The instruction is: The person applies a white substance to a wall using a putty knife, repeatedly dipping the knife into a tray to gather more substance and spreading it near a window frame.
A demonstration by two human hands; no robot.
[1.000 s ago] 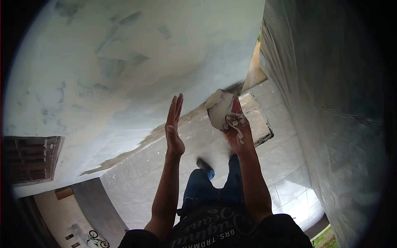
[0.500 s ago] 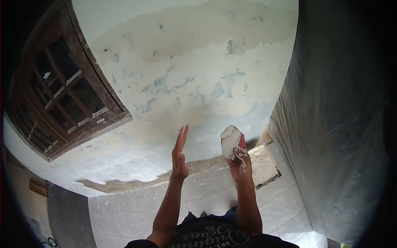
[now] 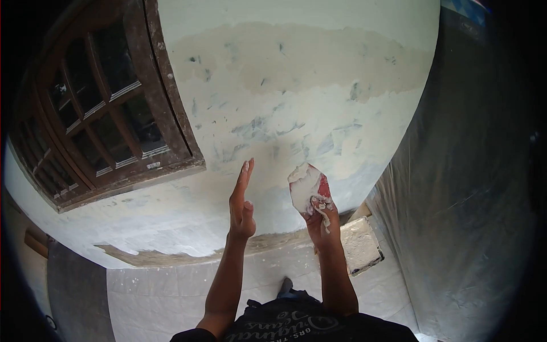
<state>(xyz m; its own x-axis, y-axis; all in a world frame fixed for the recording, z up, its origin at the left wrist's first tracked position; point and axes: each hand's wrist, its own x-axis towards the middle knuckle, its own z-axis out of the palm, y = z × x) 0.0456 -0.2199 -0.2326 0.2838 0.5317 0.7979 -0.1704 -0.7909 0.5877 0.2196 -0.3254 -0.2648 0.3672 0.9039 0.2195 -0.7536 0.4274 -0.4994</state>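
My left hand [image 3: 243, 199] is held up in front of the wall with its fingers stretched and together, seen edge-on, the thumb toward me. White smears mark its fingertips, and nothing is in it. To its right, my right hand [image 3: 323, 222] grips a red putty spreader [image 3: 324, 186] whose face is largely covered in thick white putty [image 3: 302, 183]. More putty clings to the fingers and trails down over the palm. Both hands are before the wall [image 3: 273, 125], which carries patchy white and beige filler with grey streaks.
A brown wooden window [image 3: 114, 102] with several panes is set in the wall at the left. Plastic sheeting [image 3: 450, 199] hangs along the right. A putty-smeared box-like block [image 3: 360, 245] rests on the pale floor covering [image 3: 273, 271] by my right forearm. A bare strip [image 3: 154, 257] runs along the wall's base.
The view has shifted, so the window and wall sit further right and lower. Both hands appear slightly higher and further left, with the spreader still gripped. A foot now shows below.
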